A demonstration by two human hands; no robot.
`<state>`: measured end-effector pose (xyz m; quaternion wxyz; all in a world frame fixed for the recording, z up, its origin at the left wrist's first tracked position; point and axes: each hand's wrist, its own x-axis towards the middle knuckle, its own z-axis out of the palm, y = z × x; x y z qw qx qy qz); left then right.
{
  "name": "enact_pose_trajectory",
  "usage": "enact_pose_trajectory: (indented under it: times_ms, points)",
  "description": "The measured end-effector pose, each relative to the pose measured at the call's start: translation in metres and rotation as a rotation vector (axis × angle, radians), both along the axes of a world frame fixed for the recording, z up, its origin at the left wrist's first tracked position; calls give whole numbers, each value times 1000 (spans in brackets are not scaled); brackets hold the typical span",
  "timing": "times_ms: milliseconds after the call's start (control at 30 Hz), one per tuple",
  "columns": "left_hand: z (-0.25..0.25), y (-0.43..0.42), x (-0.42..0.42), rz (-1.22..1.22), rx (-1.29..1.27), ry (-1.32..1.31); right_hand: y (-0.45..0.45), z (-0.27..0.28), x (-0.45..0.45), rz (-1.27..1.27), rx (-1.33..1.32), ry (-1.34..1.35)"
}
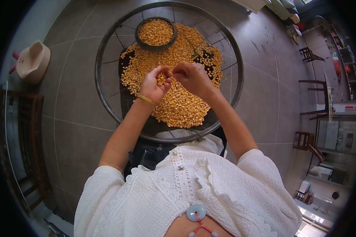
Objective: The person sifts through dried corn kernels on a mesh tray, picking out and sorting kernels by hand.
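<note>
My left hand (156,83) is cupped palm up around a small heap of yellow corn kernels (161,79). Close beside it, my right hand (192,77) has its fingers bent and pinched near the left fingertips; what they hold, if anything, is hidden. Both hands are above a large round mesh sieve (100,85) with a dark rim. Loose corn kernels (182,107) are spread over its mesh, thickest toward me. A dark round bowl (156,47) filled with kernels stands inside the sieve at the far side.
Grey floor tiles (79,98) surround the sieve. A pale pink plastic seat (35,62) is at the left, above a dark wooden chair (25,138). Wooden chairs (318,91) and glass-fronted cabinets (338,134) line the right side.
</note>
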<state>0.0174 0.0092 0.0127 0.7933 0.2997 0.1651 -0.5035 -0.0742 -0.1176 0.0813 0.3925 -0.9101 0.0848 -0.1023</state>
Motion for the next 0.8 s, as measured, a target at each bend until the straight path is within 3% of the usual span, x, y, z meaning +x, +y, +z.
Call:
enact_pose_trajectory:
  times_ms: [67,167,233,300,400,600,800]
  points:
    - [2,-3,-4,-5,28,48,1,5,1,41,112,-27]
    - [-3,0,0,-47,-31,19,-15,-27,0,7,-132,-10]
    - [-7,3,3,-43,-88,37,-23,-50,-14,167,-272,372]
    - [-7,2,3,-41,-145,61,-18,-64,-30,228,-243,419]
    - [-3,3,2,-45,-101,31,-6,-66,-40,141,-231,379]
    - [-15,5,3,-123,-245,12,-13,-25,-27,70,-181,198]
    - [-1,2,0,-74,-90,-45,-4,5,-10,-18,-199,18]
